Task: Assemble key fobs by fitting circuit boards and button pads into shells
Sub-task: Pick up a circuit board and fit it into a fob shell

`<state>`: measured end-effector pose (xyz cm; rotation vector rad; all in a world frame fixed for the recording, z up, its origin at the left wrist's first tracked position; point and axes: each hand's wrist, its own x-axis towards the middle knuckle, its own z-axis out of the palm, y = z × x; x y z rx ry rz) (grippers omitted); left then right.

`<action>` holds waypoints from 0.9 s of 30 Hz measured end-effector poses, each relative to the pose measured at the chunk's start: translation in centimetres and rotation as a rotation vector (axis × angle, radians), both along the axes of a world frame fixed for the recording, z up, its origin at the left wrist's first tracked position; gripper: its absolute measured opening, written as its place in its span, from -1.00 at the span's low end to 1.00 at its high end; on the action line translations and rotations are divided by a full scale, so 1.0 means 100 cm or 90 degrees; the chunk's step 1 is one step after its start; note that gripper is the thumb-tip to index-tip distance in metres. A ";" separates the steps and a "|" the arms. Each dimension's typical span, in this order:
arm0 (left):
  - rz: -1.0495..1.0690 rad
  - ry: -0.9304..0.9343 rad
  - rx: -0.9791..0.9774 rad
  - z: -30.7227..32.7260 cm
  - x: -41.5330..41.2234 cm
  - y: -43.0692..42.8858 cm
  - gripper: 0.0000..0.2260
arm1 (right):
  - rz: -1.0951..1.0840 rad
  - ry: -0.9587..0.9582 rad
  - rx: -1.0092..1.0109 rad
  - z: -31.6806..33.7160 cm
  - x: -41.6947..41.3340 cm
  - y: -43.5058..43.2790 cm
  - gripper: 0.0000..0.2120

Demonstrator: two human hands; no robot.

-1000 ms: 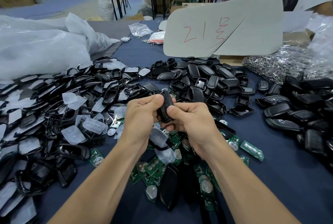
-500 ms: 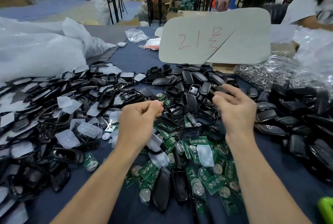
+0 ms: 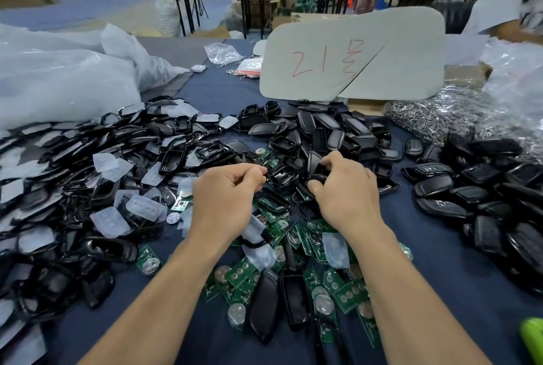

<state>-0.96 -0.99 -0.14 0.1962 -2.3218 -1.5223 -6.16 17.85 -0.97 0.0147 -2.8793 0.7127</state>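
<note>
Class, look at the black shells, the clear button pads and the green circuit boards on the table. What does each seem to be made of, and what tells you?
Black shells: likely hard moulded plastic, glossy; they show sharp highlights.
Button pads: probably soft silicone or rubber, milky translucent, with raised bumps.
Circuit boards: green rigid laminate, apparently fibreglass, carrying shiny round metal discs.

Glossy black plastic shells (image 3: 321, 128) — matt navy cloth tabletop (image 3: 435, 250) — translucent, soft-looking pads (image 3: 144, 207).
</note>
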 end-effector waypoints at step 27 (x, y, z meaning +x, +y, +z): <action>-0.070 -0.108 -0.512 -0.006 0.006 -0.003 -0.64 | 0.060 0.004 -0.066 -0.007 -0.011 -0.005 -0.56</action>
